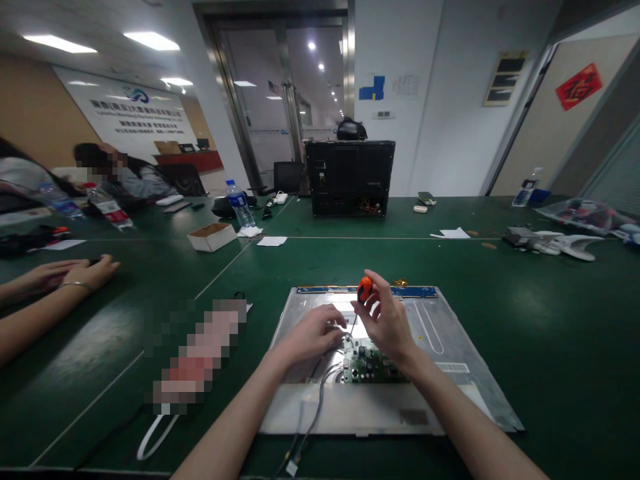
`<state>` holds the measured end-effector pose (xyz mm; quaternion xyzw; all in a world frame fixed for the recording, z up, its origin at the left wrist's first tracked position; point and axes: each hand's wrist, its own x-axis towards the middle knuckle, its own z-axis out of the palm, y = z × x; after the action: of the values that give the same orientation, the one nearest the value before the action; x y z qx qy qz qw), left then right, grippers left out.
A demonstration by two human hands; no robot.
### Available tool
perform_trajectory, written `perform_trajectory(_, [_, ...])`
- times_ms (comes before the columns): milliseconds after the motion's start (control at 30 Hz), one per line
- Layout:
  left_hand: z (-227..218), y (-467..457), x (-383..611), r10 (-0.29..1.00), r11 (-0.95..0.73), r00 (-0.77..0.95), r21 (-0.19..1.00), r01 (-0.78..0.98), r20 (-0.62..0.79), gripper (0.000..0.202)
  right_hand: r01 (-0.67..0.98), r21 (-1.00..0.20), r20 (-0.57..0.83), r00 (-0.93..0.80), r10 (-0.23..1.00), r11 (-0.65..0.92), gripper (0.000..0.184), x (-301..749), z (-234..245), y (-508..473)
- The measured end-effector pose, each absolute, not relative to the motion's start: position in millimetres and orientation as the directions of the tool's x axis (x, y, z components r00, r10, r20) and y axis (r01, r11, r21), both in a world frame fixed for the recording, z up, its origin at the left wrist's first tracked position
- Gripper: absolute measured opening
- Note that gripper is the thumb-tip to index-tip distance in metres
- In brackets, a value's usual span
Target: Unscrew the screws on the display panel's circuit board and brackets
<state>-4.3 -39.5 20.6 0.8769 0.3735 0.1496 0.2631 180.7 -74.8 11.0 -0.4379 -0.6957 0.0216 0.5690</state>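
Two bare hands are over a flat metal panel (pixel 450 347) that lies on the near part of a green table (pixel 560 320). The right hand (pixel 390 323) pinches the orange-and-black handle of a screwdriver (pixel 365 290) between thumb and fingers; the tool is tilted, its thin shaft running down and slightly left to the far left corner of a green circuit board (pixel 367 360). The board lies on the panel near its middle, partly hidden by the right hand and wrist. The left hand (pixel 313 331) is just left of that corner, fingers bent toward the shaft's lower end; whether they pinch anything I cannot tell. Grey cables (pixel 320 403) run from the board's left side across the panel's near edge to a white connector (pixel 292 468). A blue strip (pixel 423 291) lines the panel's far edge. Farther left, another person's hands (pixel 83 273) are close together around a small dark object. Toward the far side stand a small box (pixel 213 238), a blue-capped bottle (pixel 241 205) and, right of them, a large black casing (pixel 345 177).
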Motion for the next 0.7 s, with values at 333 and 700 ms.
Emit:
perform_trajectory(333, [10, -39, 2, 0.674, -0.612, 0.737, 0.597, 0.519, 0.050, 0.009, 0.576, -0.527, 0.768, 0.006, 0.641, 0.626, 0.054, 178, 8, -75])
perform_trajectory(700, [14, -41, 3, 0.695, -0.589, 0.717, 0.611, 0.529, 0.049, 0.008, 0.582, -0.476, 0.794, -0.038, 0.607, 0.660, 0.052, 176, 10, -79])
